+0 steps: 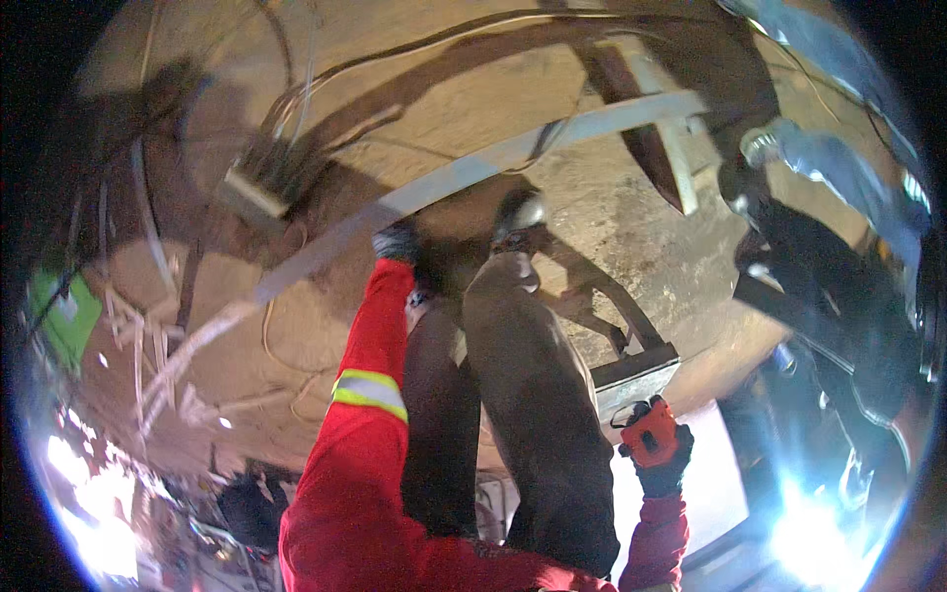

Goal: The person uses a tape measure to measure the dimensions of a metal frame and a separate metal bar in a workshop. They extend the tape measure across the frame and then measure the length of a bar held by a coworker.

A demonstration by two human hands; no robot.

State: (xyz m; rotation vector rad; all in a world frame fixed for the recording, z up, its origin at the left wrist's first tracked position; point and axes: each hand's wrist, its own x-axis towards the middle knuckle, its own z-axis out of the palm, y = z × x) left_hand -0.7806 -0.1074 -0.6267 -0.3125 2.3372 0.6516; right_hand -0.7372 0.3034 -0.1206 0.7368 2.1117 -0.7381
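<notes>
My left hand (pixel 397 243), in a dark glove, reaches down to the near edge of a long grey metal bar (pixel 464 176). The fingers are blurred and in shadow, so their grip does not show. The bar crosses the floor in front of my feet from lower left to upper right. At the lower right, my right hand (pixel 665 476), gloved in black, is closed round an orange tape measure (pixel 651 434) with a thin black loop at its top. It is held apart from the bar, beside my right leg.
Dark steel pieces (pixel 641 148) lie under the bar's right end. A metal block (pixel 254 192) with cables is at left. An angled steel frame (pixel 636 370) stands near my right leg. Another person in dark clothes (pixel 838 276) is at right, near a bright glare (pixel 819 533).
</notes>
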